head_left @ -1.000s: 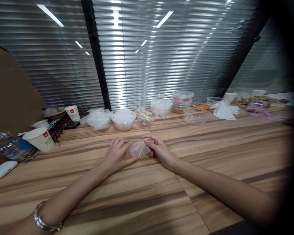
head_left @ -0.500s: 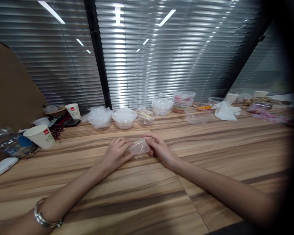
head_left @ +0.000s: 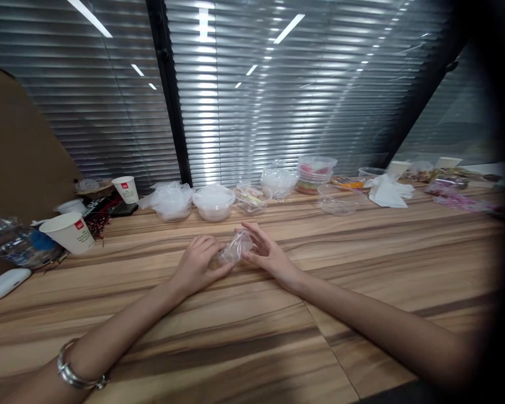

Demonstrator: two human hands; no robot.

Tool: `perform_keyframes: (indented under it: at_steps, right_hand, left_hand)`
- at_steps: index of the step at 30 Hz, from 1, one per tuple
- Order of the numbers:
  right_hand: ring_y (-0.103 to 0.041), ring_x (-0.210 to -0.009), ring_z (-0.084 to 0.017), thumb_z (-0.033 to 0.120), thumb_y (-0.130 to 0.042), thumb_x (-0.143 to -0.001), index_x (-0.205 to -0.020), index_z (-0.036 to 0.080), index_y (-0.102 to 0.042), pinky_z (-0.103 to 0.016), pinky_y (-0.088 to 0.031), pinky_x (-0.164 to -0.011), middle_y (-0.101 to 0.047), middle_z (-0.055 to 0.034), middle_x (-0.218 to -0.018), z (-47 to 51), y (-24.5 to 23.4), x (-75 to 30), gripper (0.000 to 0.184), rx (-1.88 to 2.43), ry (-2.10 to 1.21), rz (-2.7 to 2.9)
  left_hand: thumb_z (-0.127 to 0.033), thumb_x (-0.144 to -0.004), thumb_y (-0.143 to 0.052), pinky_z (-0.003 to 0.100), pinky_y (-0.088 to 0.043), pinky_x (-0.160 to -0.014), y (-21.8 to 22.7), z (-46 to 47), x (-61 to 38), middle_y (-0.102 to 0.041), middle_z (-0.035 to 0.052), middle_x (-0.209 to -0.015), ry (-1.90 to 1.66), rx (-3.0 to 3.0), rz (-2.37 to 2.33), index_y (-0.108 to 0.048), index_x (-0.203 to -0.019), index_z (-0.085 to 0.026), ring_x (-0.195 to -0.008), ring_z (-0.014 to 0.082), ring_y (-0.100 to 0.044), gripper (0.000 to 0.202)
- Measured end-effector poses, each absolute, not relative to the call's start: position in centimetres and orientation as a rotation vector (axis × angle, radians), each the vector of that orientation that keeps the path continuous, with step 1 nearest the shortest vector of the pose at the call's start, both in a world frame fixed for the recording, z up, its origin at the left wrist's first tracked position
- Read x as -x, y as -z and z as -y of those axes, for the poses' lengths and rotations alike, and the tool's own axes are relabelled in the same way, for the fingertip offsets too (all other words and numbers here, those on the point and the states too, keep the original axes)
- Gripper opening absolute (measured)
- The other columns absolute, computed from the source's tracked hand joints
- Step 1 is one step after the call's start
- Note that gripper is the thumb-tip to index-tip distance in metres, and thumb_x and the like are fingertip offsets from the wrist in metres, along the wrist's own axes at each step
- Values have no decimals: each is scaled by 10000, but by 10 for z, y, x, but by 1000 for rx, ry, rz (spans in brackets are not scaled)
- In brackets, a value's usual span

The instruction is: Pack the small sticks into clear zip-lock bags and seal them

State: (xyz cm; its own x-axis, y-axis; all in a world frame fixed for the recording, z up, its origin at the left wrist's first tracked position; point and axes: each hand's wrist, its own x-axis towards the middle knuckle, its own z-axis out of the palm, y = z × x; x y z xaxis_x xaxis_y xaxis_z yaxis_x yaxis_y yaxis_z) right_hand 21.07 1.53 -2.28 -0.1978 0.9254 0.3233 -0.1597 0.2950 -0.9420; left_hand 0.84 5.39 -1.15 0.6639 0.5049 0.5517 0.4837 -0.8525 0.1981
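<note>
A small clear plastic bag [head_left: 236,244], crumpled, lies low over the wooden table between my two hands. At its left end my left hand [head_left: 198,259] rests on the table, fingers curled and thumb stretched along the near side of the bag. My right hand [head_left: 267,255] has its thumb and curved fingers around the bag's right end, the index finger raised above it. Part of the bag is hidden by the fingers of both hands.
Along the back of the table [head_left: 219,336] stand a bagged bowl [head_left: 172,202], white-lidded tubs [head_left: 214,203], clear containers [head_left: 315,171] and crumpled tissue [head_left: 389,191]. Paper cups [head_left: 69,233], a plastic bottle [head_left: 27,247] and a white case [head_left: 6,284] are at left.
The bag has gone from spread fairly flat to bunched and folded up. My right hand has shifted slightly left, with its fingers and thumb wider apart. My left hand has hardly moved.
</note>
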Motion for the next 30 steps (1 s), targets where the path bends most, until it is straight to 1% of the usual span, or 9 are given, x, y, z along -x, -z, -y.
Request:
perform_keyframes:
  at_steps: [5,9,16,20,22,24,30]
  right_hand:
    - [-485,-1123,-191,295,-673,-713,-1219,304,-465,-354,-393,-953,-523,-46,-1215,-16,21,-212,547,793,-1173,1318]
    - [-512,-1064,-187,278,-658,-731,-1158,285,-519,-336,-420,-910,-573,-41,-1125,-15,20,-212,450,802,-1134,1327]
    - [-531,-990,-178,287,-674,-717,-985,252,-592,-316,-419,-864,-576,-35,-1084,-15,21,-212,283,827,-1080,1327]
    - [-548,-924,-176,321,-632,-758,-844,216,-609,-325,-410,-864,-611,-36,-964,-19,24,-214,137,839,-1044,1296]
    - [-557,-887,-177,337,-624,-766,-824,204,-603,-327,-414,-857,-621,-38,-904,-20,26,-215,147,870,-1029,1268]
    - [-561,-879,-175,336,-642,-752,-850,202,-595,-324,-421,-851,-622,-35,-892,-22,27,-215,172,875,-1029,1240]
    - [-560,-967,-178,319,-656,-742,-989,237,-567,-324,-423,-879,-620,-33,-1022,-20,25,-215,275,806,-1127,1203]
  left_hand:
    - [-402,-780,-566,381,-406,-815,11,-54,-9,-632,71,-906,-951,-2806,-853,-588,-1047,-194,-891,227,-538,338]
    - [-408,-783,-561,380,-405,-813,10,-54,-10,-628,70,-916,-929,-2798,-863,-586,-1045,-196,-889,225,-535,338]
    - [-405,-784,-562,378,-409,-813,10,-55,-9,-627,72,-930,-897,-2800,-853,-577,-1073,-196,-895,223,-535,357]
    - [-400,-784,-562,369,-413,-803,10,-55,-10,-627,72,-924,-898,-2799,-850,-585,-1044,-188,-879,218,-538,336]
    - [-406,-779,-566,367,-413,-801,10,-55,-10,-626,73,-923,-889,-2803,-854,-587,-1037,-179,-873,216,-538,344]
    - [-409,-780,-565,366,-414,-802,10,-55,-10,-626,74,-924,-880,-2807,-861,-588,-1037,-175,-873,215,-537,349]
    - [-419,-783,-558,367,-409,-816,11,-56,-9,-627,70,-931,-890,-2820,-898,-586,-1037,-184,-890,220,-533,347]
